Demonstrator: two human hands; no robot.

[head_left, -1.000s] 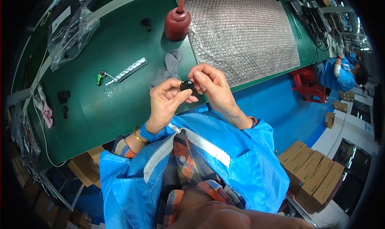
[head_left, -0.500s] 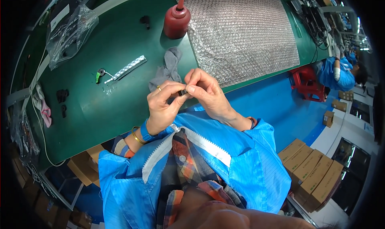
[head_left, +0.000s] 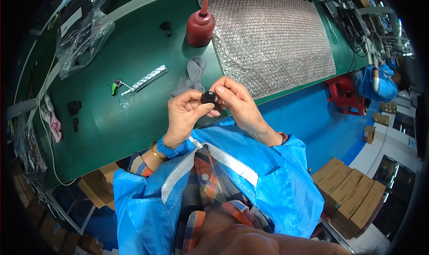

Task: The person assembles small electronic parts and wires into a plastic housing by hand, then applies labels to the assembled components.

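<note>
Between my two hands, over the near edge of the green table, is a small glossy black round part [head_left: 208, 97]. My left hand [head_left: 183, 113] pinches it between thumb and forefinger. My right hand [head_left: 237, 104] has its thumb and fingers closed at the part's right side; what its fingertips hold there is too small to make out. Just beyond my hands lies a crumpled grey cloth [head_left: 194, 71]. A red squeeze bottle [head_left: 200, 29] with a pointed nozzle stands farther off.
Bubble wrap [head_left: 272, 40] covers the table's right part, with a row of black pieces at its far edge. Left lie a silvery strip [head_left: 145, 80], a green-and-black piece [head_left: 115, 86], small black parts [head_left: 74, 108] and plastic bags [head_left: 85, 42]. A co-worker in blue [head_left: 377, 83] sits beyond a red stool [head_left: 345, 96].
The black part has been turned, so a round glossy face now shows above my left fingers. My hands have shifted only slightly, and the view has moved a little.
</note>
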